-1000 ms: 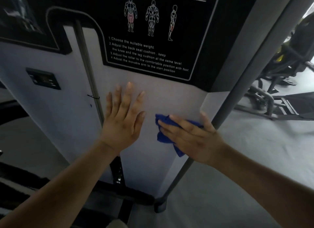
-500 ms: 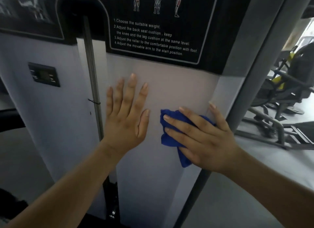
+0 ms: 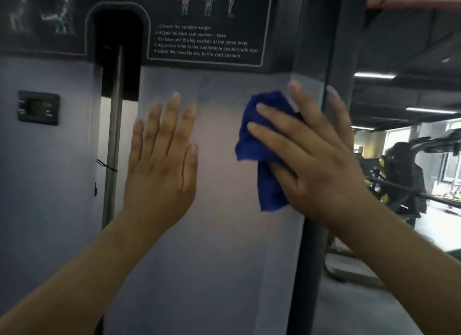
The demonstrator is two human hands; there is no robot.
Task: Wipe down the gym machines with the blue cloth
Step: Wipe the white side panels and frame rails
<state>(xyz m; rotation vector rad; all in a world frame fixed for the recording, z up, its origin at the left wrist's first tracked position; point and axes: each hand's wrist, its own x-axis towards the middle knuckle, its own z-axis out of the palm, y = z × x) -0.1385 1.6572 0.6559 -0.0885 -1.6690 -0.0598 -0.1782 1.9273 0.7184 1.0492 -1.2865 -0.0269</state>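
Display unit (image 3: 38, 107), small, black and rectangular, is mounted at far left on the pale grey machine panel (image 3: 219, 247); just right of it a metal rod (image 3: 113, 140) runs vertically out of a dark slot; a thin black tie (image 3: 107, 165) is looped round the rod at mid-height. Left hand (image 3: 162, 165) lies flat against the panel beside the rod, fingers straight and pointing up, thumb alongside, holding nothing. Instruction label (image 3: 204, 33), black with white text and body diagrams, sits above both hands; its text is partly blurred. Blue cloth (image 3: 264, 145), crumpled, is pinned against the panel near the right edge; right hand (image 3: 316, 165) presses on it with fingers straight and spread, palm covering the cloth's right half, its left and lower parts showing. Dark post (image 3: 306, 272) stands directly behind the right hand; another exercise machine (image 3: 404, 180), black with yellow parts, stands well apart at far right.
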